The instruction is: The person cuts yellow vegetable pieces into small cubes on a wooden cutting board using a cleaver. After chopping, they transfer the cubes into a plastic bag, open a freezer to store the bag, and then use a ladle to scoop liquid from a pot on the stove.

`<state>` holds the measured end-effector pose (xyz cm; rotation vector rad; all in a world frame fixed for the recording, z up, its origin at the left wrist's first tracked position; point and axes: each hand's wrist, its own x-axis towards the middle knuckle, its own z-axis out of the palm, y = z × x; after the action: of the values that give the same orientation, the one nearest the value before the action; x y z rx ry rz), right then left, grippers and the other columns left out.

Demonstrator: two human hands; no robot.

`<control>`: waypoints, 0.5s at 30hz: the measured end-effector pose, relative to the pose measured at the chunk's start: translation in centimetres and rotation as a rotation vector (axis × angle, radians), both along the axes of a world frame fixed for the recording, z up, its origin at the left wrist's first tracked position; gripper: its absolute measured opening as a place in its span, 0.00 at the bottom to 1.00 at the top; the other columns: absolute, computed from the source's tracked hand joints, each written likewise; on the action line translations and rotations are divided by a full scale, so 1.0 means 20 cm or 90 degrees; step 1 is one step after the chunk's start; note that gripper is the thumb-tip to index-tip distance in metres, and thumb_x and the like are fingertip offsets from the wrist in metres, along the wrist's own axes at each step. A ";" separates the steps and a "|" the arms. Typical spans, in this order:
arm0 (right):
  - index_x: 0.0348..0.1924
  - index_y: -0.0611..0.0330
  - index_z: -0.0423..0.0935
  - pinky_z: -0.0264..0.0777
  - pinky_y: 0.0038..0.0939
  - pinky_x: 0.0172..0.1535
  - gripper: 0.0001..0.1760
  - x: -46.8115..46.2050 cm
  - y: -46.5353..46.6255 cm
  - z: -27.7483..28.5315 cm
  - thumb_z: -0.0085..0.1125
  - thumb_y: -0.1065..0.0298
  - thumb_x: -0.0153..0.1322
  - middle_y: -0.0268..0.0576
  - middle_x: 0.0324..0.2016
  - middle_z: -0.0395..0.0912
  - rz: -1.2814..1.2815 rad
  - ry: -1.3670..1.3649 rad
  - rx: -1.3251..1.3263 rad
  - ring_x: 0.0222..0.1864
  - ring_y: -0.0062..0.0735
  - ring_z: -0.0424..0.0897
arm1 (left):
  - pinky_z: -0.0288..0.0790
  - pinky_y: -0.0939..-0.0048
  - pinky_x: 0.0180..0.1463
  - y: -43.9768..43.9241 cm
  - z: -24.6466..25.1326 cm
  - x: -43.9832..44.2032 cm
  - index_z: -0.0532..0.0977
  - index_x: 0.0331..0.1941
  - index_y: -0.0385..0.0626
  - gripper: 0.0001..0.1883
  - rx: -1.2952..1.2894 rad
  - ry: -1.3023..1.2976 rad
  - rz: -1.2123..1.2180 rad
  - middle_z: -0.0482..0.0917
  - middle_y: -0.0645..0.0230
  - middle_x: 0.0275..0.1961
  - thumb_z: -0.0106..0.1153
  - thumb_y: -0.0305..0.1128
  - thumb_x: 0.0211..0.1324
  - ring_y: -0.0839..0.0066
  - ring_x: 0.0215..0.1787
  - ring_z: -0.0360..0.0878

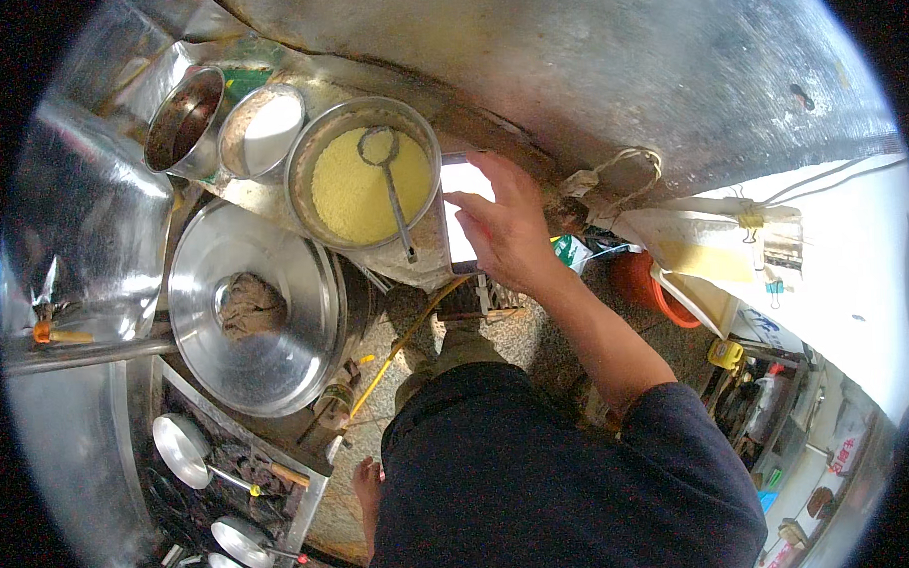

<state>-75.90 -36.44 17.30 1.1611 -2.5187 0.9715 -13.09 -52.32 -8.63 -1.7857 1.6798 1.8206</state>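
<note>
My right hand (509, 222) reaches forward, back of the hand up and fingers apart, in front of a bright white panel with a dark edge, like a screen (464, 250). Whether the fingertips touch it is unclear. Just left of it stands a metal pot (427, 135) with yellow granular contents (346, 183). A ring-headed metal ladle (395, 203) lies across the pot, its handle over the near rim. My left hand (367, 478) hangs low beside my dark shirt, partly hidden by it; its grip cannot be made out.
A large round metal lid (201, 345) with a brown cloth (252, 306) on its handle covers a vessel at left. Two metal pots (213, 142) (228, 153) stand behind it. Handled pans (181, 451) lie lower left. A yellow hose (397, 350) crosses the floor near a red bucket (638, 281).
</note>
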 end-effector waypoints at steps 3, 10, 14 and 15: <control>0.55 0.52 0.87 0.65 0.56 0.71 0.18 0.01 0.00 0.00 0.66 0.74 0.72 0.57 0.70 0.73 0.003 0.006 -0.014 0.69 0.64 0.72 | 0.79 0.67 0.47 0.04 0.01 -0.04 0.78 0.61 0.32 0.18 -0.002 0.006 0.001 0.88 0.58 0.48 0.58 0.31 0.75 0.72 0.45 0.84; 0.54 0.56 0.87 0.65 0.51 0.71 0.17 0.06 0.15 -0.06 0.65 0.74 0.72 0.59 0.70 0.73 -0.051 -0.033 -0.062 0.70 0.61 0.72 | 0.79 0.67 0.47 0.04 -0.11 0.07 0.78 0.61 0.32 0.17 0.007 -0.029 -0.051 0.87 0.57 0.48 0.58 0.31 0.75 0.72 0.45 0.85; 0.55 0.54 0.88 0.64 0.53 0.72 0.17 0.06 0.12 -0.01 0.65 0.74 0.73 0.59 0.70 0.72 -0.034 -0.032 -0.050 0.70 0.62 0.71 | 0.80 0.66 0.47 0.02 -0.08 0.14 0.78 0.61 0.32 0.20 0.011 -0.028 -0.029 0.86 0.57 0.47 0.59 0.35 0.75 0.70 0.44 0.85; 0.55 0.53 0.88 0.64 0.53 0.72 0.17 0.05 0.09 -0.01 0.65 0.73 0.73 0.59 0.70 0.72 -0.031 -0.031 -0.048 0.70 0.62 0.71 | 0.80 0.66 0.47 0.00 -0.12 0.18 0.78 0.61 0.32 0.21 0.017 0.005 0.010 0.86 0.58 0.47 0.59 0.36 0.75 0.69 0.43 0.86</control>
<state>-74.98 -34.65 17.16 1.0616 -2.5121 1.0854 -9.53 -52.31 -11.01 -1.7873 1.6408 1.8505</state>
